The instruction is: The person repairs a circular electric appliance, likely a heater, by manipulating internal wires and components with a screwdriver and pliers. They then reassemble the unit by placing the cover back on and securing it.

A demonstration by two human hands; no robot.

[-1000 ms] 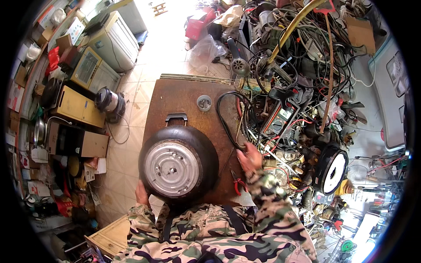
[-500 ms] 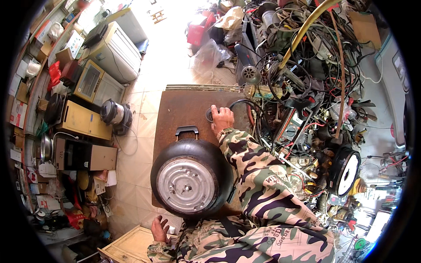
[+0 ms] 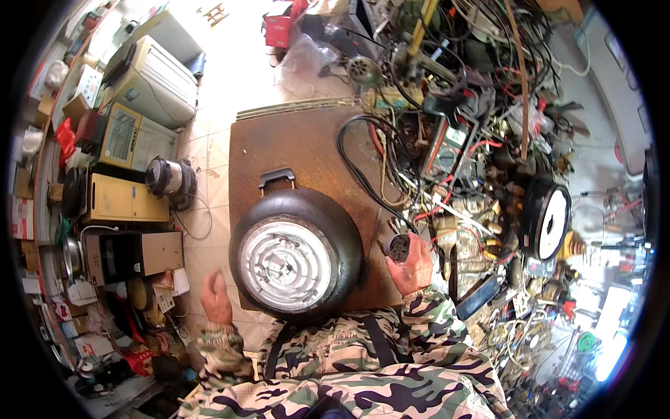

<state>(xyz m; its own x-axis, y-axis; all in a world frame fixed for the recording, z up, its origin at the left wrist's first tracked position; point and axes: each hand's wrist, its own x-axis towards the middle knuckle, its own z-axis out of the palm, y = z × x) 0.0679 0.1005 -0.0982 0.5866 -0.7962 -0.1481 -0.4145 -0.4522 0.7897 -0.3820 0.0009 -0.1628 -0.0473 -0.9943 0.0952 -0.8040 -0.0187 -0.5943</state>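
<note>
Gripping a small round cup in the right hand, at three o'clock of the overturned black pot.
The left hand, half-open and empty, is at eight o'clock; the pot rests on the brown tabletop.

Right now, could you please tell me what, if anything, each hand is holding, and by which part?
The right hand holds a small cup by its outer side; the left hand appears empty.
</note>
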